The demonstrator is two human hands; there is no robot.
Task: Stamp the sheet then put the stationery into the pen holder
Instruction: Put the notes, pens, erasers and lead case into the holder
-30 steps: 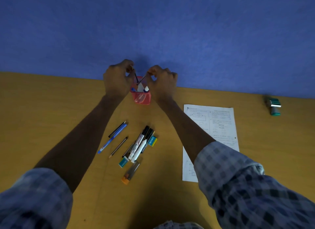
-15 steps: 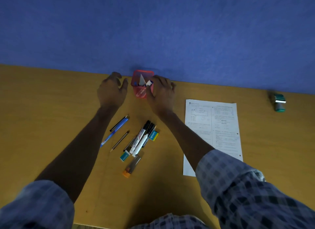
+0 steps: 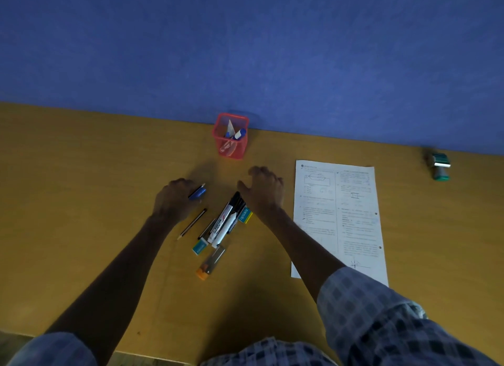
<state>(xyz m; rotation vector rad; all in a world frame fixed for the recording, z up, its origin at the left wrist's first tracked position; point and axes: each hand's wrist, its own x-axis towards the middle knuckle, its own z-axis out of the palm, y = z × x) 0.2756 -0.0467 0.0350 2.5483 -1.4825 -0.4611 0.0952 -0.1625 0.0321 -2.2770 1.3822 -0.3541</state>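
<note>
A red mesh pen holder (image 3: pixel 241 150) stands against the blue wall with a white piece and blue-capped pens in it. My left hand (image 3: pixel 173 200) is curled over a blue pen (image 3: pixel 198 194), whose end sticks out past the fingers. My right hand (image 3: pixel 266 192) hovers with fingers spread over the top ends of the black and white markers (image 3: pixel 225 225). A pencil (image 3: pixel 192 223), two teal erasers (image 3: pixel 200 247) and an orange-capped case (image 3: pixel 210 262) lie beside them. To the right lies the printed sheet (image 3: pixel 339 215). The green stamp (image 3: pixel 439 167) is at the far right.
The yellow wooden table (image 3: pixel 81 188) meets the blue wall at the back. Its near edge runs along the bottom, by my checked sleeves. The loose stationery lies in a cluster between my two forearms.
Both hands have left the pen holder and pulled back toward me. The left came down onto the blue pen. The right came over the markers.
</note>
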